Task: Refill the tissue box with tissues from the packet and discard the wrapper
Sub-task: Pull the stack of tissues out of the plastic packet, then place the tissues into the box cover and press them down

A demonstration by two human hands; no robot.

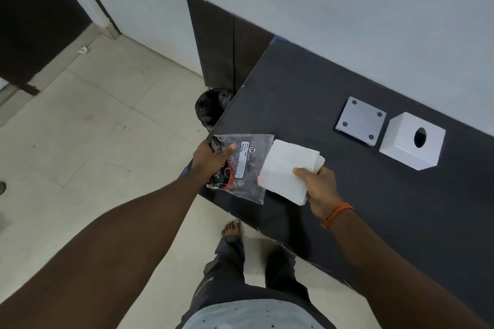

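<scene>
Now, at the near corner of the dark grey table (334, 83):
Left hand: my left hand (213, 159) clamps the clear printed plastic wrapper (240, 168), thumb on top.
Right hand: my right hand (319, 187) pinches the white folded tissue stack (287, 168), one end at the wrapper's mouth, toward nine o'clock.
Tissue box: the white cube tissue box cover (411, 141) with its round hole stands on the table at two o'clock.
Base: the flat grey square base plate (361, 121) lies just beside the cover.
Bin: the black-lined waste bin (211, 108) sits on the floor at twelve o'clock from my left hand.
</scene>
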